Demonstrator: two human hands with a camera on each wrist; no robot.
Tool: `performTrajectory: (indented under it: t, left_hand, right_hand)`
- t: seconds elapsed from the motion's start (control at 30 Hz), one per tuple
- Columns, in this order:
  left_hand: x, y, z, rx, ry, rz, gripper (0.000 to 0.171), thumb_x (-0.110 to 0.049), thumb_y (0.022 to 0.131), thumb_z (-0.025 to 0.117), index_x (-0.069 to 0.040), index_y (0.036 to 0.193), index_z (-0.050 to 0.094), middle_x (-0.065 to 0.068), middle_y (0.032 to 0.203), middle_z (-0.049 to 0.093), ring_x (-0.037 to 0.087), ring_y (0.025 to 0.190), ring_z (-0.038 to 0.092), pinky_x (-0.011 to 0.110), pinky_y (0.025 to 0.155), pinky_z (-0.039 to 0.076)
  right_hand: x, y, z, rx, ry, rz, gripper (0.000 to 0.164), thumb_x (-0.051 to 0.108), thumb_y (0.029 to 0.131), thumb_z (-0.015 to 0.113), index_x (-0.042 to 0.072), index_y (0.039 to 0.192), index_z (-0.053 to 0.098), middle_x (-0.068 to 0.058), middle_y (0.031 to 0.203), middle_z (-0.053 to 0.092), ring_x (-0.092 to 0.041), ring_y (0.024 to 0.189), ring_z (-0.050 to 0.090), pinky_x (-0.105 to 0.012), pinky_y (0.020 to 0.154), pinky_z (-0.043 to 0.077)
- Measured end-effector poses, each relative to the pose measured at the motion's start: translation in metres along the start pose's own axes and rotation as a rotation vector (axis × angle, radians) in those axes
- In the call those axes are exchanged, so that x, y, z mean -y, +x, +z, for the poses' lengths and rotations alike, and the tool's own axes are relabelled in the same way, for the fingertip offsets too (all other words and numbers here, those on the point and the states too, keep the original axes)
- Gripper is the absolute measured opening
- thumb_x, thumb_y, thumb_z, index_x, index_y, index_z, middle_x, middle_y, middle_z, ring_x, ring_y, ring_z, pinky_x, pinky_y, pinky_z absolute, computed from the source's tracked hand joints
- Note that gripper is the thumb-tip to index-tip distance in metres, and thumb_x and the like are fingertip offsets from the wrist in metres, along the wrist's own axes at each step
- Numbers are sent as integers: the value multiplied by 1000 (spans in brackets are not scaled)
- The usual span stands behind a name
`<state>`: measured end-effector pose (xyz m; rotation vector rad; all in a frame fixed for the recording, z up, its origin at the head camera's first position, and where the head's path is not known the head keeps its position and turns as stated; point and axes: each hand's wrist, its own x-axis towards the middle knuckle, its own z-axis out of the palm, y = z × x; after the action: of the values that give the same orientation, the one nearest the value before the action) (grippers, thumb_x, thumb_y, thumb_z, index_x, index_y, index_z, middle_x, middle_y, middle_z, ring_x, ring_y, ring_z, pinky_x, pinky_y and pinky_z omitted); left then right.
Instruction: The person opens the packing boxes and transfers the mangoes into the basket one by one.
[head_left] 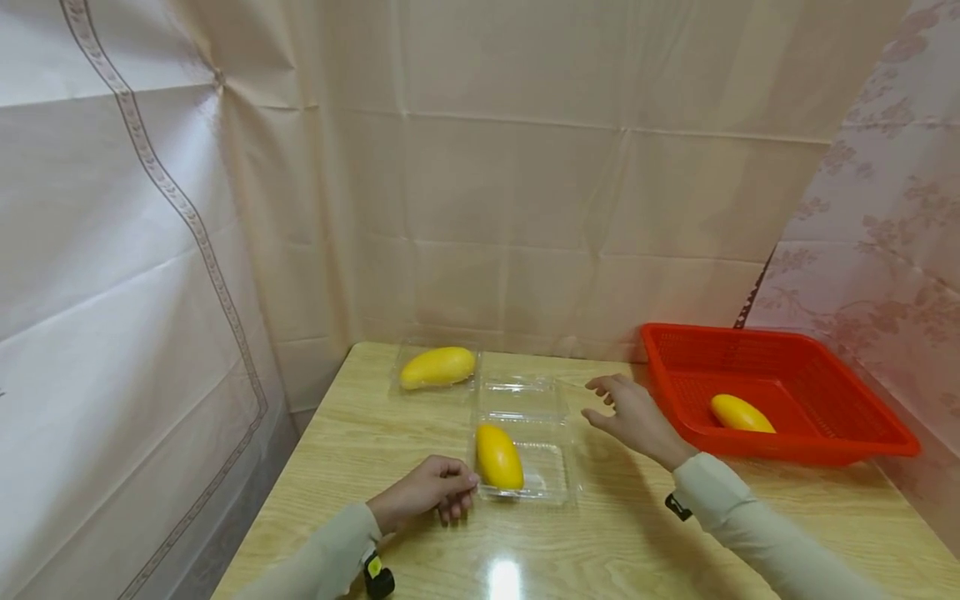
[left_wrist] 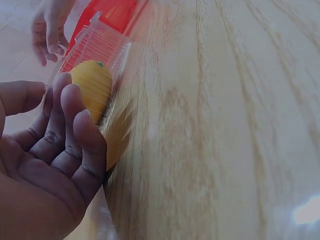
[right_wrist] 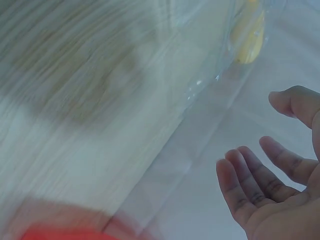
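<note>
Head: the left hand (head_left: 426, 492) pinches the near left corner of an open clear box (head_left: 546, 471), a mango (head_left: 499, 457) in its left half; closing seems the step in hand. Left wrist: the mango sits beyond the fingers. Right wrist: the right hand (right_wrist: 280, 210) is empty, fingers parted; it likely needs the far lid (head_left: 523, 398).

Honestly can't read any text, brand or number here. The patterned band (head_left: 183, 204) on the left-hand sheet (head_left: 90, 275) has tiny repeating marks, no idea if they're letters. Same deal with the yellow patch (head_left: 373, 567) on the black gadget (head_left: 381, 584) by the left sleeve (head_left: 326, 546), too small to tell.
</note>
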<state>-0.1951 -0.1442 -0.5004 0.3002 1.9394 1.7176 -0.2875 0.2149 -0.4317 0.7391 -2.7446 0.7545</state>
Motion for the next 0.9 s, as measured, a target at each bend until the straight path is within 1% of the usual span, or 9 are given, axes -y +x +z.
performTrajectory:
  t: [0.17,0.37,0.67,0.8,0.9]
  left_hand:
    - [-3,-1,0,-9,10,-5,37,-29,106,60,7,105,66,8,84,70,13,65,59,25,56,51]
    - [-4,-1,3,-27,23,-11,35,-28,106,60,6,104,67,8,83,70,13,64,59,25,55,50]
    - [-1,2,2,-14,24,5,34,-27,106,60,7,105,67,7,82,70,12,63,59,25,54,51]
    - [-1,2,3,-18,23,8,34,-26,106,60,7,103,67,7,81,70,12,63,59,25,53,50]
    - [-2,2,4,-19,23,4,33,-25,106,60,7,103,67,7,81,70,12,63,59,25,53,50]
  right_hand:
    - [12,2,11,0,16,-20,39,19,88,82,0,118,68,-12,104,67,-32,91,66,-45,79,57]
    - [24,1,24,50,51,-24,37,19,88,82,-1,116,69,-9,101,69,-31,90,66,-44,79,57]
    - [41,2,44,79,66,-61,39,24,87,84,-2,111,71,-12,100,70,-26,88,66,-41,78,57]
    - [48,3,51,120,82,-31,43,28,87,84,-4,112,71,-13,101,71,-24,87,65,-40,77,57]
    - [54,2,56,155,91,-9,46,31,88,83,-7,113,71,-15,101,71,-25,86,66,-41,77,58]
